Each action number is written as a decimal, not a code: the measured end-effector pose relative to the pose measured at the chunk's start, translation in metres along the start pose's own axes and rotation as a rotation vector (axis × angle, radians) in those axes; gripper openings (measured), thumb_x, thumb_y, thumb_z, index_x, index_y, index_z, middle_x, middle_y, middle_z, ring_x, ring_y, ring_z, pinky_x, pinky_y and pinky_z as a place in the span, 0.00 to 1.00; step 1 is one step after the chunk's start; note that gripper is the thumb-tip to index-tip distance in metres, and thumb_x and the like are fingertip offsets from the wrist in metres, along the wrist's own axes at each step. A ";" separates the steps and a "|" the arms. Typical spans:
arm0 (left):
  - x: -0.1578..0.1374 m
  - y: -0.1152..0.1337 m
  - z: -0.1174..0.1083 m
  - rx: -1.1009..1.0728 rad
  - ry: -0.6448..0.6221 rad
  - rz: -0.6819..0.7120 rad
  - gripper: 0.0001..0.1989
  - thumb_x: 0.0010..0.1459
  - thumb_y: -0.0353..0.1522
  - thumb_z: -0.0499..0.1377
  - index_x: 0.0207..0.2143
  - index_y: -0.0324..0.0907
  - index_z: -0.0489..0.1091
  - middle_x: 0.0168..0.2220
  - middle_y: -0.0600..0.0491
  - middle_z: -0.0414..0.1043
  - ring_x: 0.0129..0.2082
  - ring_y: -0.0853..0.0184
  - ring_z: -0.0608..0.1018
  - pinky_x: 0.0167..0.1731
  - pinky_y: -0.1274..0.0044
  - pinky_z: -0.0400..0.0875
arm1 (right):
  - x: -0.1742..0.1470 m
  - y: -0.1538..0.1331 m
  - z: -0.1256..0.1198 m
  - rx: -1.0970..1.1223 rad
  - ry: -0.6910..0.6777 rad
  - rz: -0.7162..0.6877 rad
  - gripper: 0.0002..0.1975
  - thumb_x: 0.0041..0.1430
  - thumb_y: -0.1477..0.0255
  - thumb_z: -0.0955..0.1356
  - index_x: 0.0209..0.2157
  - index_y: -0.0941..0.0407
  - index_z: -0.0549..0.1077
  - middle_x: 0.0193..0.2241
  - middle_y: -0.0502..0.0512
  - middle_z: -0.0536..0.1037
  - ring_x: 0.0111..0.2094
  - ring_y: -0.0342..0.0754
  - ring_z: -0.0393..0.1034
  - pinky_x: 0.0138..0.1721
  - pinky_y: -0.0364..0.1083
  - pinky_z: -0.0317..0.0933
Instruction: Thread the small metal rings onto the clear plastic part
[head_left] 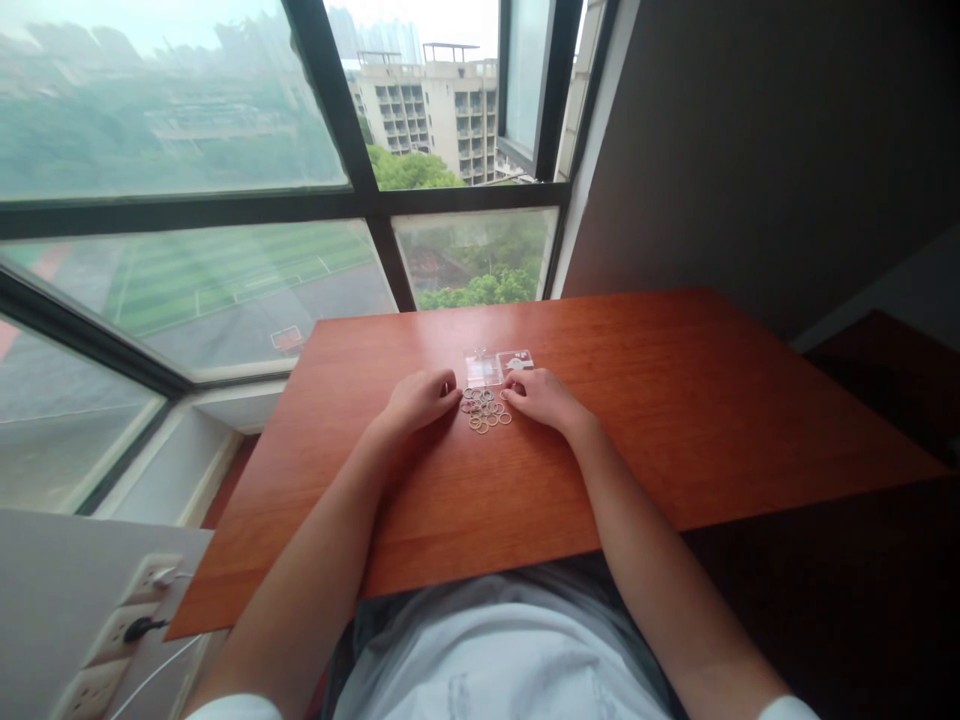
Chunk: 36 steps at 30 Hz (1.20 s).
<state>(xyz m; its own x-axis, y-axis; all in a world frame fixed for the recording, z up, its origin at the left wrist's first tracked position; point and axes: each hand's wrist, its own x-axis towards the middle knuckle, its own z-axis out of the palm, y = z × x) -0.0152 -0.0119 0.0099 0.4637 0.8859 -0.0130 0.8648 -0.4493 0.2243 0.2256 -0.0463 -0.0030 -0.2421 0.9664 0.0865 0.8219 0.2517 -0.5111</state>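
Several small thin rings [486, 408], in pale, pinkish and yellowish tones, lie in a loose cluster on the reddish-brown table [465, 500]. Their material is too small to tell. Just left of them rests my left hand [426, 400], fingers curled with the tips at the cluster's edge; whatever they may hold is hidden. My right hand [544, 398] is on the opposite side, thumb and forefinger pinched at a small ring at the upper right of the cluster. Right behind the rings lies a clear plastic box [482, 370], its two halves open flat, with small bits in it.
A large window [379, 205] with dark frames borders the table's far side, one pane [529, 85] swung open. Wall sockets [120, 635] with plugs and a white cable are at lower left. A grey wall [720, 150] rises on the right.
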 end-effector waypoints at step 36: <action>0.004 -0.002 0.002 -0.298 0.284 0.081 0.09 0.59 0.37 0.56 0.31 0.42 0.71 0.22 0.55 0.71 0.21 0.71 0.68 0.23 0.79 0.57 | 0.003 -0.012 0.006 0.145 0.167 -0.055 0.05 0.57 0.68 0.70 0.32 0.54 0.76 0.25 0.47 0.76 0.26 0.41 0.65 0.31 0.40 0.55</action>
<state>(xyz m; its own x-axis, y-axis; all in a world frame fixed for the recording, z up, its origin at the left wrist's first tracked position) -0.0145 -0.0078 0.0078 0.4203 0.8645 0.2757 0.7147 -0.5026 0.4864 0.2121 -0.0467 -0.0020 -0.1862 0.9496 0.2520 0.7242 0.3060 -0.6180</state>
